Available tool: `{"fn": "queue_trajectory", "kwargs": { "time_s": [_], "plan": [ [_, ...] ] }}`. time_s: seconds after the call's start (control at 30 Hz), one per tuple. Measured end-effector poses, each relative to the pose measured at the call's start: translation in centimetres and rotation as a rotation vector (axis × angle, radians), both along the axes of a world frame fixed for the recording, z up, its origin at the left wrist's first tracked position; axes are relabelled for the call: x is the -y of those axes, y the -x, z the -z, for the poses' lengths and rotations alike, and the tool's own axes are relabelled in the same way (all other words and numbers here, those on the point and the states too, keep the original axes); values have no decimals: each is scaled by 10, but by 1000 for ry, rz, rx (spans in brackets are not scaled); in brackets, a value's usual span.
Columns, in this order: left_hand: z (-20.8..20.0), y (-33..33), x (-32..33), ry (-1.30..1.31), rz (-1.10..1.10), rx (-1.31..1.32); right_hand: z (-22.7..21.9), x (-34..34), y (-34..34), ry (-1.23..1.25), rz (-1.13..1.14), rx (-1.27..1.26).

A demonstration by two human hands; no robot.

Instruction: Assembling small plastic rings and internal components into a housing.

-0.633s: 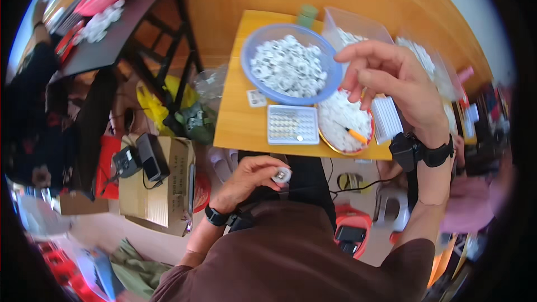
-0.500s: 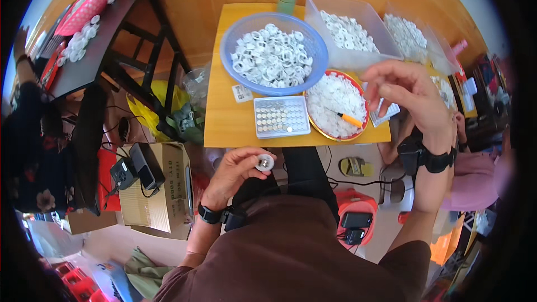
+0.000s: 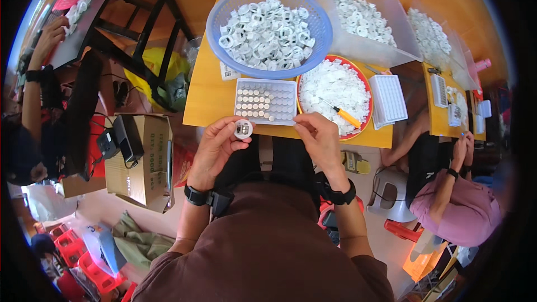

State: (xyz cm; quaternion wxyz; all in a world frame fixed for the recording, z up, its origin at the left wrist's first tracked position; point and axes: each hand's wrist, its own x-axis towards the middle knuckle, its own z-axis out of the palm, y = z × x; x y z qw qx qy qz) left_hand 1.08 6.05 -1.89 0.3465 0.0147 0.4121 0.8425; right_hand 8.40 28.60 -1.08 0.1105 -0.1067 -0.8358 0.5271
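My left hand [image 3: 215, 148] is closed, pinching a small white round plastic casing [image 3: 243, 134] with metal contacts inside, just off the table's front edge. My right hand [image 3: 323, 144] is closed too, thumb and fingertips together at the right front corner of a white tray [image 3: 285, 117]. Whatever is between those fingertips, if anything, is too small to make out. Rows of silvery round button cells [image 3: 254, 100] fill much of the tray's left part. Beside it, a red-rimmed round plate [image 3: 369, 113] holds a heap of small white plastic pieces [image 3: 330, 86], with an orange-handled screwdriver [image 3: 349, 117] on top.
Behind the tray stands a blue basket [image 3: 213, 39] full of white ring-shaped parts. A clear bin [image 3: 400, 50] of similar parts is at the back right. Stacked white trays [image 3: 390, 98] lie right of the plate. A co-worker in pink [image 3: 464, 207] sits at the right; another person's arm [image 3: 42, 50] shows at the left.
My right hand has come down and left from above the plate to the tray's front corner. The left hand, still holding the casing, now appears closer to the tray. The view has shifted.
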Motion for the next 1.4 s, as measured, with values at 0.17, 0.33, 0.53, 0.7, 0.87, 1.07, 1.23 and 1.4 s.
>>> {"fn": "queue_trajectory", "kwargs": {
  "time_s": [0.17,0.33,0.53,0.7,0.87,1.07,1.23,1.4],
  "plan": [
    [-2,-4,-10,79,-30,33,4,14,24,-73,-42,-75],
    [-3,5,-18,110,13,45,6,1,17,2,97,-113],
    [-5,8,-28,97,60,34,7,-38,-8,-79,319,-56],
    [-6,10,-22,118,64,37,15,-70,-23,-55,452,-31],
    [-4,11,-21,97,59,25,17,-86,-33,-160,527,-57],
    [-8,11,-30,109,69,10,8,-75,-12,-258,413,-50],
    [-9,11,-28,76,61,20,3,-82,17,-317,337,-69],
    [-7,10,-17,78,27,16,12,-101,29,-400,327,-52]
  ]
}}
